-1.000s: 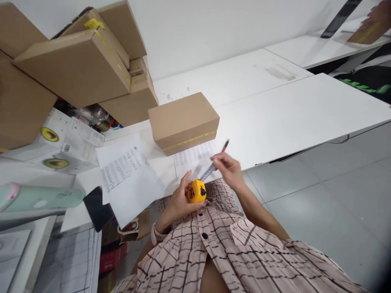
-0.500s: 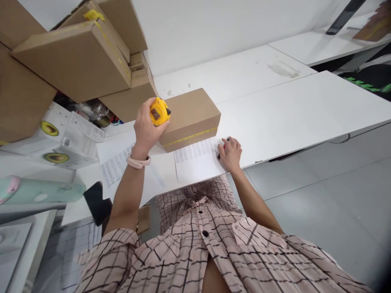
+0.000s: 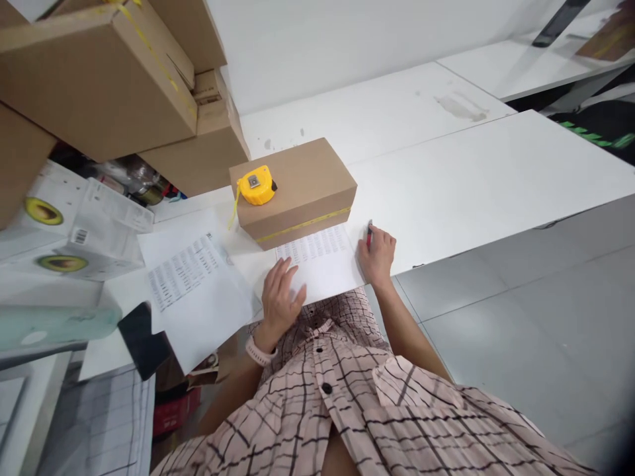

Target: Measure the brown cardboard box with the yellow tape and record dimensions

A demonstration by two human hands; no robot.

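From where I stand, a person in a pink checked shirt is at a white worktop. The left hand – fingers loosely apart, gripping nothing – lies at the left edge of a printed sheet. The right hand is closed around a red-and-black pen beside the sheet's right edge. Just beyond sits a brown cardboard box, a yellow tape measure resting on its top, at the left end. Farther left, bigger cartons are piled up near a white wall.
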